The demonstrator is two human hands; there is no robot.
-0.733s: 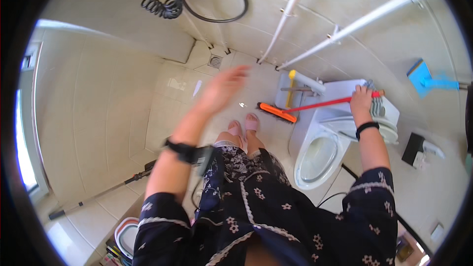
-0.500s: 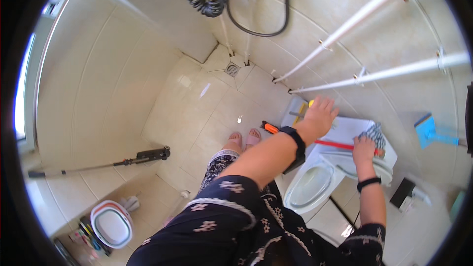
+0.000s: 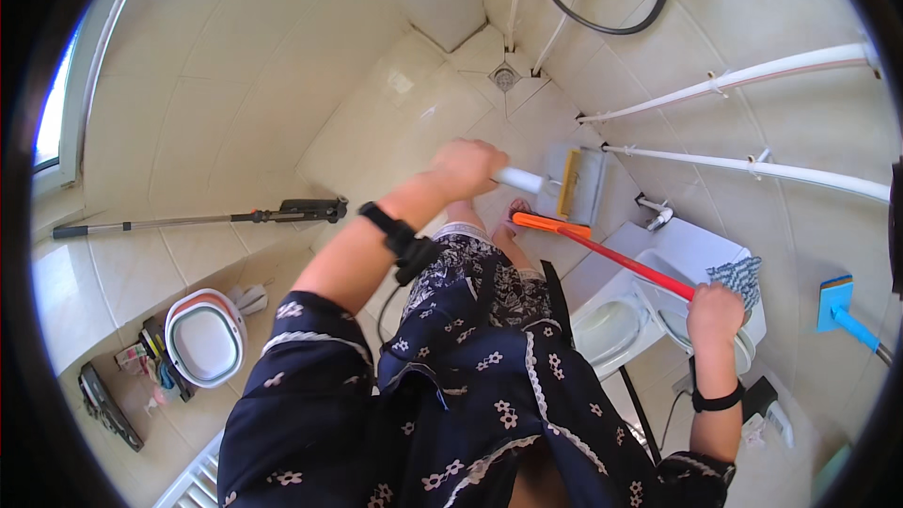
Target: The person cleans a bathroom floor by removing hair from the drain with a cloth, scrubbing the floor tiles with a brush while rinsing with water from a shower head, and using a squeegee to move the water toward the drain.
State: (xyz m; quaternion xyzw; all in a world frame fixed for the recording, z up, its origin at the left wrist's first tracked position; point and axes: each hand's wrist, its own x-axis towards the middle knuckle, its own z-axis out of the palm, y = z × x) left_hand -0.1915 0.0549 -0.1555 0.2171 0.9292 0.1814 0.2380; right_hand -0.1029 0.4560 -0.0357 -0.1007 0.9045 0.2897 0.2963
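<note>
My left hand (image 3: 467,169), with a black band on its wrist, is closed round the white handle of a grey dustpan (image 3: 591,190) that has a yellow strip. The pan is near the wall beyond my feet. My right hand (image 3: 715,312) grips the upper part of a broom's red stick (image 3: 625,261). Down by my feet, just below the dustpan, lies the broom's orange head (image 3: 541,223); its bristles are hard to make out. Beside my right hand a grey-blue patterned cloth (image 3: 738,277) rests on the white toilet tank (image 3: 691,235).
The toilet bowl (image 3: 607,329) stands at my right. White pipes (image 3: 743,160) run along the right wall, where a blue squeegee-like tool (image 3: 834,306) leans. A floor drain (image 3: 505,77) is at the far corner. At left are a folding basin (image 3: 205,339) and a pole (image 3: 226,218).
My left hand has moved left, away from the toilet, and now holds the dustpan by its handle. The view has shifted, and my right hand still holds the red stick.
</note>
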